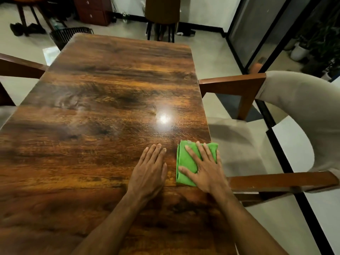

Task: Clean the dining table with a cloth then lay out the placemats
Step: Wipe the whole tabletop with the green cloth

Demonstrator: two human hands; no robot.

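Forearms reach over the bench (92, 116). My right grip (204, 170) is spread flat, pressing the green cloth (184, 161) at the bench's right edge. My left grip (149, 172) rests spread on bare wood beside it. I judge the cloth soft, light and folded: press from above, don't pinch. Open room lies left and ahead; an armchair (276, 182) crowds the right edge.

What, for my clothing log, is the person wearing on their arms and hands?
Nothing visible: the left hand and right hand are ungloved, and both forearms are bare down to the frame's lower edge, with no sleeve, watch or bracelet in view. The fingernails look short and unpainted.
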